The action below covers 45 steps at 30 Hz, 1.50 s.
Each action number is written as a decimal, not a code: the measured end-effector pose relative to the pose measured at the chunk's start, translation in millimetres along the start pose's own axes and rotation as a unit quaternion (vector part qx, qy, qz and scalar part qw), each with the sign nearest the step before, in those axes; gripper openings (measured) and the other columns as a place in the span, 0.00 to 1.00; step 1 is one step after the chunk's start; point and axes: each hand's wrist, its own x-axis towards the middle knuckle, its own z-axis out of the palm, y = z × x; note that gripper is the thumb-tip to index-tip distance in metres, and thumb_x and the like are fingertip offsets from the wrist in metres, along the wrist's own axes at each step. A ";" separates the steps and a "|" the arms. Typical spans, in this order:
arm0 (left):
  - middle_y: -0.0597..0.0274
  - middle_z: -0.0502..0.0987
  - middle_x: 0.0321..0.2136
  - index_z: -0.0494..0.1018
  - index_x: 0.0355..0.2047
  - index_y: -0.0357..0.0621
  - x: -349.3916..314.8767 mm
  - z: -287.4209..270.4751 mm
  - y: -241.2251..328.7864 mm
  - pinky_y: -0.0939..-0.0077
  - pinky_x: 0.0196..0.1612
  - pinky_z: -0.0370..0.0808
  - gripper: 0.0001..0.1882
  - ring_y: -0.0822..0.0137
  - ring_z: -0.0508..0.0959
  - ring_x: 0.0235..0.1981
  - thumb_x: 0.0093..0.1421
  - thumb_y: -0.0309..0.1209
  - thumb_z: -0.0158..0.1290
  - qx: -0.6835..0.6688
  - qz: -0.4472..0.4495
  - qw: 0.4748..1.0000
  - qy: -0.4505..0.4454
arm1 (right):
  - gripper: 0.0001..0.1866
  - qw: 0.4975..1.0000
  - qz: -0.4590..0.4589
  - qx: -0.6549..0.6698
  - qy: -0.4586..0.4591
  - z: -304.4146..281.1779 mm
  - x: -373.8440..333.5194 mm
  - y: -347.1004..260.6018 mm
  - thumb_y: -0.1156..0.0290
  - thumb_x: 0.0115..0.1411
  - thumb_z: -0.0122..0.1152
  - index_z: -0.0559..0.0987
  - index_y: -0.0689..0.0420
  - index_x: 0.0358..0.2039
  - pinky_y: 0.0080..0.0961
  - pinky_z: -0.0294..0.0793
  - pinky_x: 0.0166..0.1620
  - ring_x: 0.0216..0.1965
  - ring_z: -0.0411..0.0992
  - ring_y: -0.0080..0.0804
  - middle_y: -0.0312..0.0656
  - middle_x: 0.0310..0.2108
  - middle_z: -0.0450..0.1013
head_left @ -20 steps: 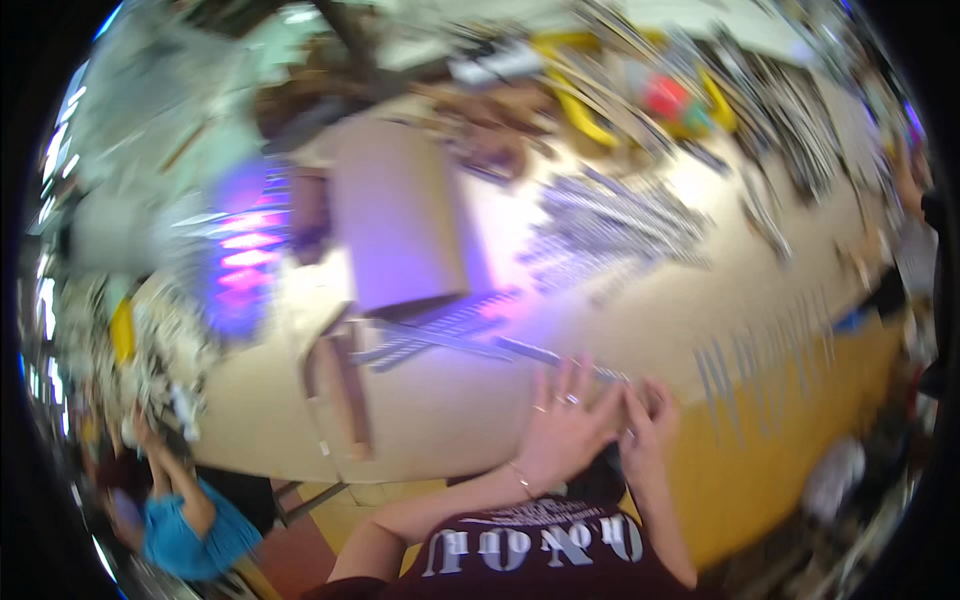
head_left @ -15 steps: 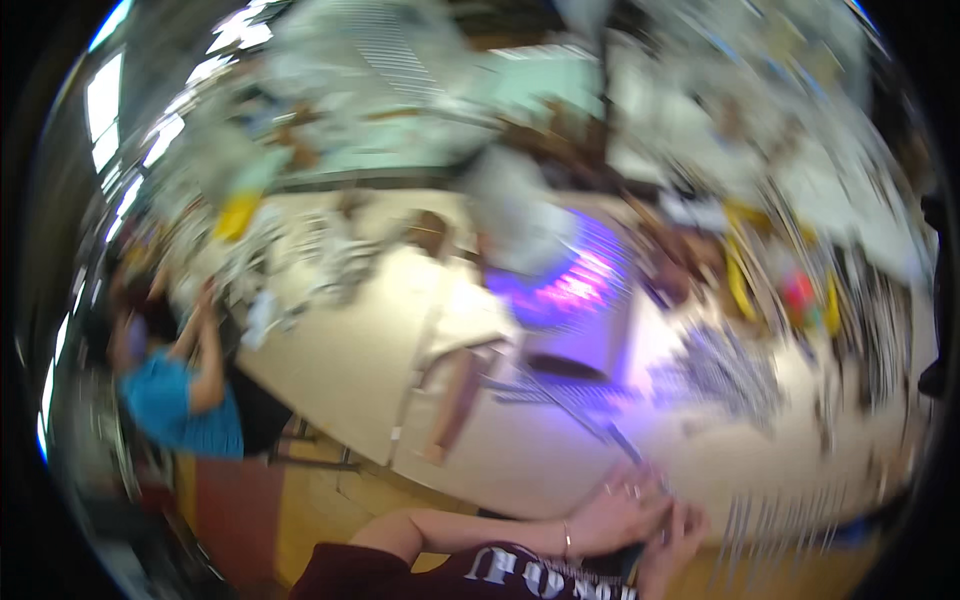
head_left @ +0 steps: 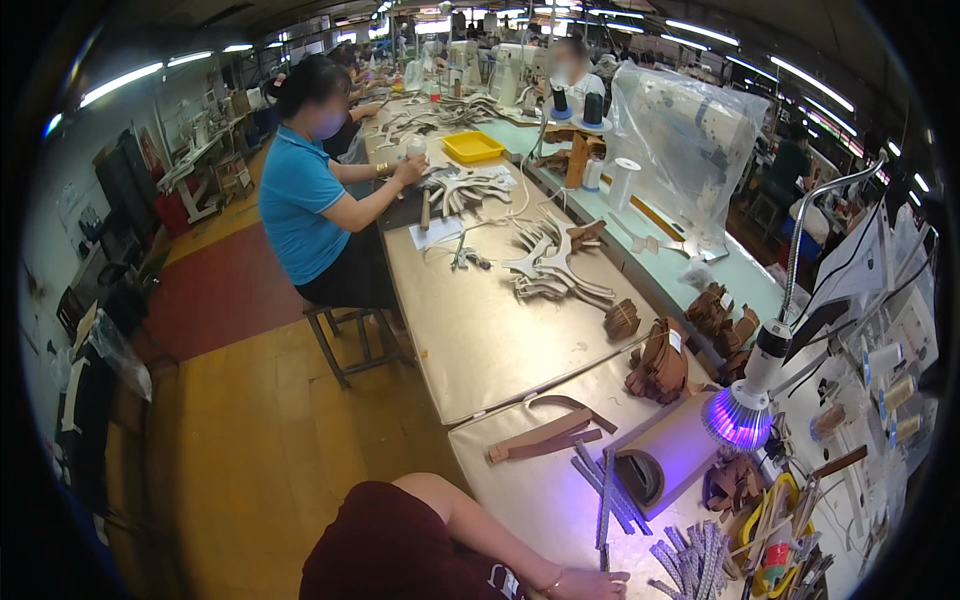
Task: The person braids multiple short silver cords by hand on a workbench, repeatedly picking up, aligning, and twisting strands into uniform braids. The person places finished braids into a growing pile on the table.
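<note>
At the bottom edge, my left hand point(head_left: 592, 584) rests by the table's near side, partly cut off by the picture's rim. Its visible fingers are bent and look closed; what they hold, if anything, is hidden. The end of a grey patterned strip point(head_left: 605, 500) reaches down to my fingers, and I cannot tell whether they touch it. More grey woven-looking strips point(head_left: 695, 560) lie fanned out to the right of the hand. My right hand is out of view.
A lamp point(head_left: 740, 415) with purple light hangs over a curved tan block point(head_left: 665, 455). Brown straps point(head_left: 550, 435) and brown bundles point(head_left: 660, 360) lie beyond. A yellow basket point(head_left: 750, 530) holds tools. A co-worker in a blue shirt point(head_left: 300, 205) sits left, near a yellow tray point(head_left: 472, 147).
My view has swung left and up, and the blur has gone. My two hands were together at the table's edge; now only the left shows, lower down.
</note>
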 end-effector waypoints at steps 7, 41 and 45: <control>0.61 0.75 0.38 0.73 0.36 0.49 2.1 -34.9 -17.9 0.52 0.60 0.65 0.07 0.60 0.75 0.47 0.57 0.33 0.51 0.009 0.002 0.999 -0.039 | 0.14 1.000 0.025 -0.003 0.003 -17.5 6.2 1.9 0.71 0.64 0.60 0.80 0.61 0.49 0.34 0.74 0.44 0.42 0.75 0.42 0.51 0.42 0.75; 0.42 0.61 0.65 0.76 0.50 0.47 -45.2 -105.1 -32.9 0.42 0.69 0.47 0.21 0.41 0.55 0.69 0.56 0.37 0.60 0.044 -0.279 0.959 -0.014 | 0.12 0.998 0.010 -0.030 -0.057 -36.9 71.6 -2.1 0.76 0.58 0.65 0.81 0.56 0.44 0.37 0.74 0.46 0.44 0.71 0.44 0.47 0.46 0.71; 0.42 0.60 0.65 0.77 0.50 0.48 -46.9 -105.4 -35.2 0.41 0.69 0.47 0.21 0.41 0.55 0.69 0.56 0.36 0.60 0.020 -0.279 0.960 -0.027 | 0.14 0.996 0.021 -0.047 -0.077 -13.3 90.8 -2.2 0.77 0.58 0.64 0.81 0.53 0.46 0.38 0.72 0.48 0.45 0.71 0.46 0.48 0.47 0.70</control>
